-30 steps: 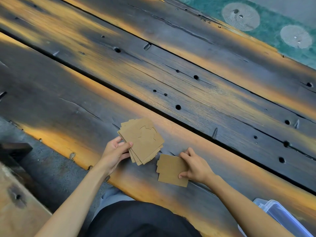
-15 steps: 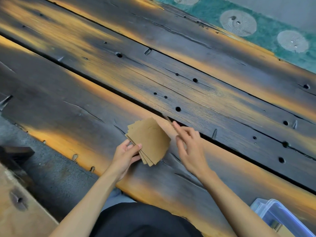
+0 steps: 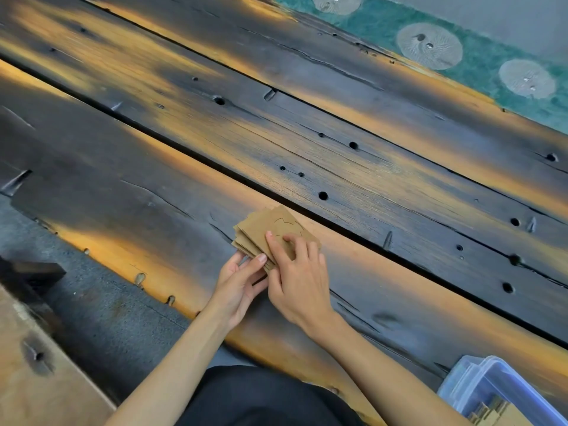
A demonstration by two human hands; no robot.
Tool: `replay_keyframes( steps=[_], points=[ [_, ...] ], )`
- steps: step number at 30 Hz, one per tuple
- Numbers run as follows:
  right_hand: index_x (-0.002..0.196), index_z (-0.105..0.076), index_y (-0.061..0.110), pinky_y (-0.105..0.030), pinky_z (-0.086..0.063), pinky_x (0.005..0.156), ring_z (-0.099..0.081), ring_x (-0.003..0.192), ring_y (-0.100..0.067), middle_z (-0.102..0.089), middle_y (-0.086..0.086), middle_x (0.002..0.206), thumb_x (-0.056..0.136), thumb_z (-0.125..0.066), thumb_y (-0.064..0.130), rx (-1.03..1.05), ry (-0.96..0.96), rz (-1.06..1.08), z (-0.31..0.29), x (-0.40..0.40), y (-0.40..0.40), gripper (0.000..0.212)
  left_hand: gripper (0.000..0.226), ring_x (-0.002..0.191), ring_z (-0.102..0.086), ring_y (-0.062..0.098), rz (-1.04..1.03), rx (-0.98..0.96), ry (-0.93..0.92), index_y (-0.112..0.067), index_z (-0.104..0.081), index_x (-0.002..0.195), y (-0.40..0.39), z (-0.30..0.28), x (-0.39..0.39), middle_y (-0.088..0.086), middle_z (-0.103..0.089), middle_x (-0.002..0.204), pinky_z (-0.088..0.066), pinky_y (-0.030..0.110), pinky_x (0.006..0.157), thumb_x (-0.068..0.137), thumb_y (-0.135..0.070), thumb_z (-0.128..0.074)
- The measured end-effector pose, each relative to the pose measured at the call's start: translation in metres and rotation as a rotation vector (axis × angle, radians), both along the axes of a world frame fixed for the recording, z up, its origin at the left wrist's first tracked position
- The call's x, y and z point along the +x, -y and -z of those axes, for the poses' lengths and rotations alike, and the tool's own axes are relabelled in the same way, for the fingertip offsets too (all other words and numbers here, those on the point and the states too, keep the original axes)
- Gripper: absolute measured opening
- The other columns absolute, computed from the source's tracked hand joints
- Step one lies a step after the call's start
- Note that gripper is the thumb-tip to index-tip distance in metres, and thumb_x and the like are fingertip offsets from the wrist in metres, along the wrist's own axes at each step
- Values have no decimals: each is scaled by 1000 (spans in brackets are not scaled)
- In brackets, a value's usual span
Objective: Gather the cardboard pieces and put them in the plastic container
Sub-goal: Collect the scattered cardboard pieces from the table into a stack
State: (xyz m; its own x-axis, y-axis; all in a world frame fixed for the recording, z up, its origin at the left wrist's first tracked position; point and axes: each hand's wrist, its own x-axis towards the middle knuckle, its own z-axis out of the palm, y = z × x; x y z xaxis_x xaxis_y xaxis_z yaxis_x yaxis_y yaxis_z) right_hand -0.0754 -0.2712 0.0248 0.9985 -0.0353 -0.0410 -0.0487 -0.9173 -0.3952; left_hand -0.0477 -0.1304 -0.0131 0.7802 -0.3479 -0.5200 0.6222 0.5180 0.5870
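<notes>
Left hand, at 7 o'clock of the card stack: thumb and fingers closed on the stack's near-left corner, pinching it. The stack of brown cut-out cards sits fanned on the nearest plank of the wooden table, just short of the plank gap. Right hand, at 5 o'clock of the stack: thumb and bent fingertips rest on the top card; grip beneath cannot be determined. A clear plastic box stands at 4 o'clock, well apart.

Bare forearms, left hand and right hand with short fingernails, plain black fabric garment.
</notes>
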Motion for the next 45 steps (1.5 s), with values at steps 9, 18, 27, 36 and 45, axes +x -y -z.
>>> replay_keyframes(
  steps=[9,18,27,36,45],
  points=[
    [150,-45,26,-45,-43,91,-44,114,-28,-47,-12,137,90,-43,40,31,-12,-8,3,1,-5,62,49,128,-63,30,-43,-9,-55,-10,-55,140,4,-2,-6,17,-64,139,-60,34,86,93,-5,-67],
    [144,-53,21,-40,-35,113,-35,128,-17,-47,2,139,96,-54,30,486,-66,165,7,-12,24,49,30,102,-75,30,-56,120,-82,-12,-60,118,3,-6,-11,14,-77,113,-63,42,76,93,5,-61],
    [144,-46,16,-43,-63,83,-73,106,-26,-76,-9,118,97,-65,11,1525,-293,876,9,-42,20,50,31,107,-74,31,68,105,-97,-12,-60,118,-6,-2,-17,14,-77,115,-63,43,78,93,5,-60],
    [139,-52,20,-46,-62,80,-75,99,-23,-79,-5,110,98,-62,7,1399,-138,1006,18,-94,23,45,30,103,-74,22,283,263,-44,-8,-63,125,-15,1,-6,11,-78,111,-60,42,91,95,-7,-64],
    [128,-63,24,-55,-57,95,-70,112,-30,-75,-8,118,96,-64,4,1292,-13,1113,14,-151,68,38,35,97,-73,19,657,530,175,-12,-68,127,43,-14,-10,13,-77,115,-58,39,90,92,-10,-71]
  ],
)
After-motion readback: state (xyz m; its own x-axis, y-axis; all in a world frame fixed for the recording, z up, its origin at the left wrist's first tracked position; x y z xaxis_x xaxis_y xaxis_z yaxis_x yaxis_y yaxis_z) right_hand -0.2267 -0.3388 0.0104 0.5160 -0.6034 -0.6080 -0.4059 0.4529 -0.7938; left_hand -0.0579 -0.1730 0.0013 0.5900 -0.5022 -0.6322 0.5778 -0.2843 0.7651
